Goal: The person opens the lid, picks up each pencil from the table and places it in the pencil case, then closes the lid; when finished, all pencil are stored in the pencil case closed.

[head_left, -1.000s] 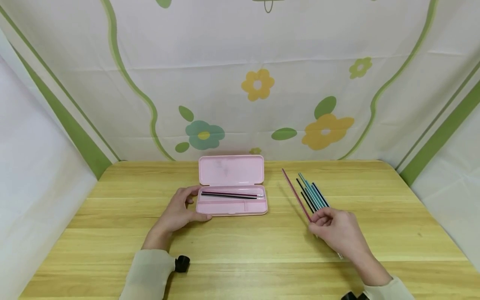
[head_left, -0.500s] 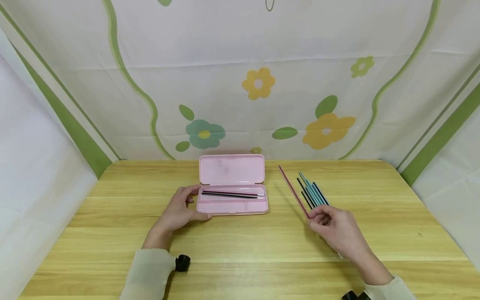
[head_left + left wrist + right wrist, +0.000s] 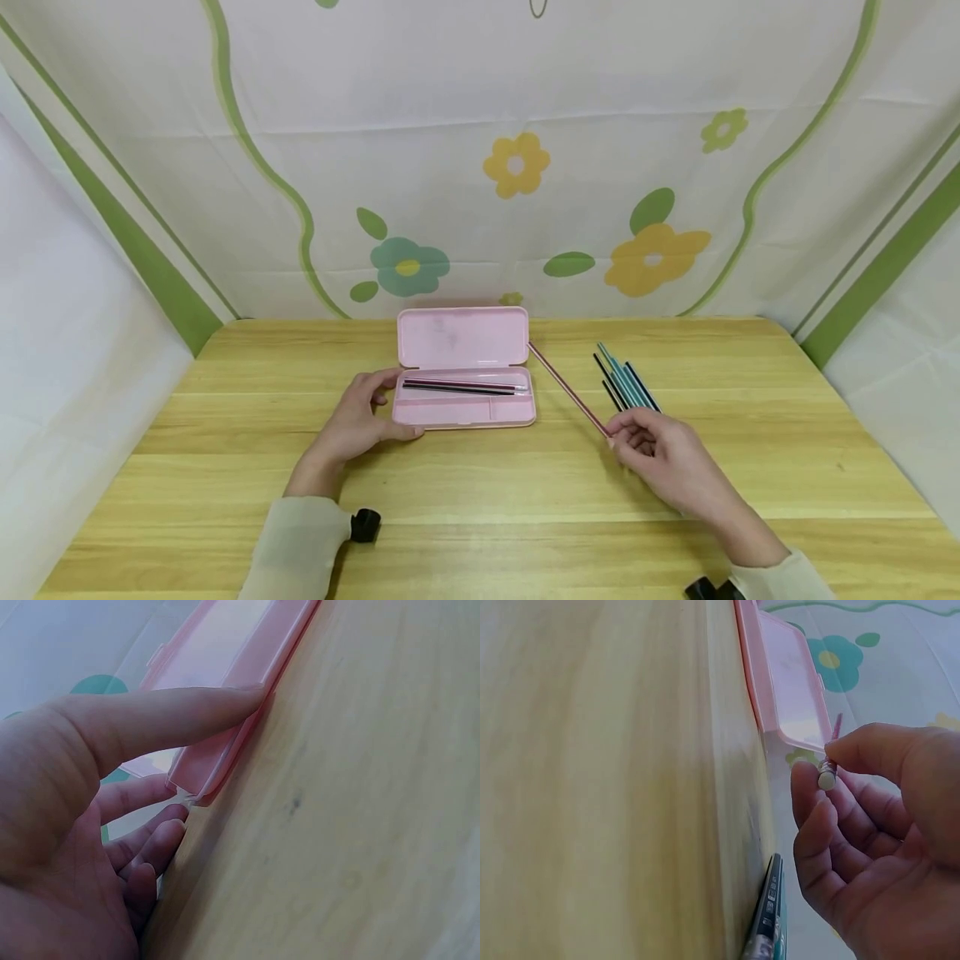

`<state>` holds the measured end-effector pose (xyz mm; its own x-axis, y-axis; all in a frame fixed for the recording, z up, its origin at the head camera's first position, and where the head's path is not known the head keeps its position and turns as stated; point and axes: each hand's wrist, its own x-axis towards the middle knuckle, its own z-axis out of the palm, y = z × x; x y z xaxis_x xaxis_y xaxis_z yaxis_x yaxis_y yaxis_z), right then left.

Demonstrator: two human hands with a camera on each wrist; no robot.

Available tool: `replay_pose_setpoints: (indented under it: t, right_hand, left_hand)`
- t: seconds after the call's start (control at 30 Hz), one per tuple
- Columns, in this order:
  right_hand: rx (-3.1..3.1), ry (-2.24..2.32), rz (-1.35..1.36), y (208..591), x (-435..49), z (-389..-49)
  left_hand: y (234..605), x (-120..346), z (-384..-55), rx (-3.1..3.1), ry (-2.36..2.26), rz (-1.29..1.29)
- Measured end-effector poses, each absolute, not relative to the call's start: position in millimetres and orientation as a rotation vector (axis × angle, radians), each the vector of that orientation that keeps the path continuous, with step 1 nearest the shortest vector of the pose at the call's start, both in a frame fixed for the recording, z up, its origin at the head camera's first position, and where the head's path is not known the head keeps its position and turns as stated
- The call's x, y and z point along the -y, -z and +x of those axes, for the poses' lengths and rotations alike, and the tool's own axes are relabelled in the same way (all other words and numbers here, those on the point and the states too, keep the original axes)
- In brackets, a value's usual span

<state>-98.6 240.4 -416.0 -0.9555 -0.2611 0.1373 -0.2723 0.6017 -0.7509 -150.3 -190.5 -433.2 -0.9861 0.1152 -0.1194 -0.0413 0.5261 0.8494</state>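
A pink pencil case (image 3: 442,413) lies with its lid up; a dark red pencil and a black one (image 3: 457,388) rest in its rear compartment. My left hand (image 3: 362,421) grips the case's left end, thumb on the front edge and fingers round the side. My right hand (image 3: 667,454) pinches a dark red pencil (image 3: 567,388) between thumb and index finger near its white eraser end (image 3: 826,781). The pencil slants up and left, its far end overlapping the lid's right edge in the head view. Beneath this hand lie several black, teal and dark blue pencils (image 3: 628,383), partly hidden.
The wooden table (image 3: 480,500) ends at a white curtain (image 3: 450,100) with printed flowers. The open lid (image 3: 462,337) leans back near that far edge. A black wrist camera (image 3: 365,526) sits on the left sleeve.
My right hand has shifted slightly left and swung the red pencil's far end left toward the case, away from the other pencils. My left hand has stayed on the case.
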Motion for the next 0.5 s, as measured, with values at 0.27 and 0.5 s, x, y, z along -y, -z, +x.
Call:
replay_pose_setpoints:
  t: [0.27, 0.5]
  right_hand:
    - [2.736, -1.354, 0.628, 420.0, -238.6, -97.9]
    - [2.777, -1.354, 0.612, 420.4, -235.1, -97.9]
  left_hand:
    - [433.6, 191.5, -149.8, -2.606, -1.442, 0.058]
    - [434.2, 190.1, -148.8, -2.606, -1.442, 0.057]
